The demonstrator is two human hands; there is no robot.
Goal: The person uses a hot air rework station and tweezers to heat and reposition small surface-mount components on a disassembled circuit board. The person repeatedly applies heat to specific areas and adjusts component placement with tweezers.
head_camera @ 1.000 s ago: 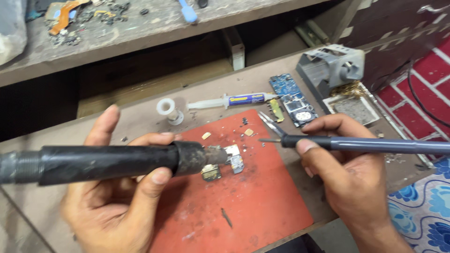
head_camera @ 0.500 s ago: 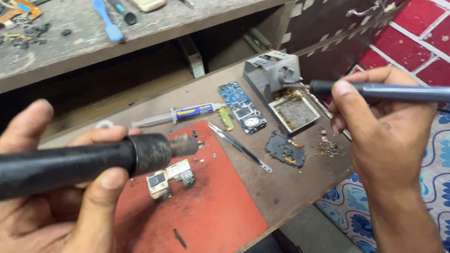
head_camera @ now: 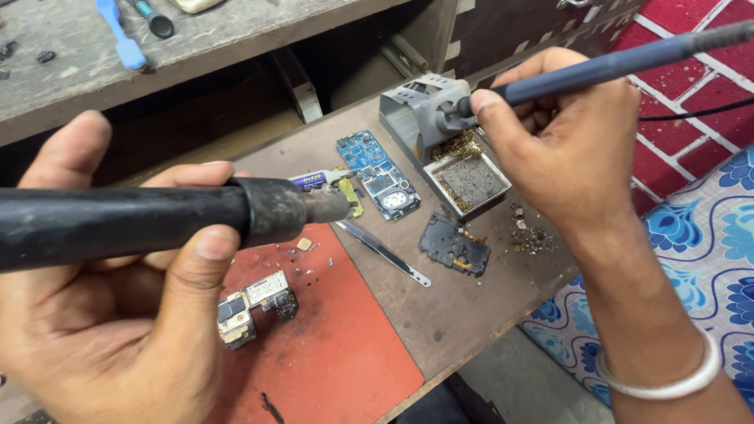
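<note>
Wrapped around a thick black cylindrical hot-air handle with a metal nozzle [head_camera: 157, 220], the left hand [head_camera: 118, 314] had its thumb pressed on the near side of the barrel and its fingers curled behind, clamped firmly on the tool, whose nozzle pointed right above the near-left part of the bench. Farther right, the right hand [head_camera: 558, 149] pinched a slim dark-blue soldering iron [head_camera: 613, 63] between thumb and fingers, closed on its grip, the front end hidden at the mouth of a grey metal iron stand [head_camera: 424, 110]. Just near that stand sat a square tray holding brass-coloured wire wool and a grey pad [head_camera: 471, 182]. Under the nozzle lay a red rubber work mat [head_camera: 345, 345] bearing a small bent circuit board with metal shields [head_camera: 255, 306]. On the brown wooden benchtop [head_camera: 463, 306] to the right of the mat rested silver tweezers [head_camera: 385, 253], a blue printed circuit board [head_camera: 377, 174], a purple-labelled syringe [head_camera: 314, 180] partly behind the nozzle, and a black plastic phone part [head_camera: 454, 243]. A pale bangle [head_camera: 667, 385] circled the right wrist. On the far shelf lay a blue plastic pry tool [head_camera: 122, 39].
</note>
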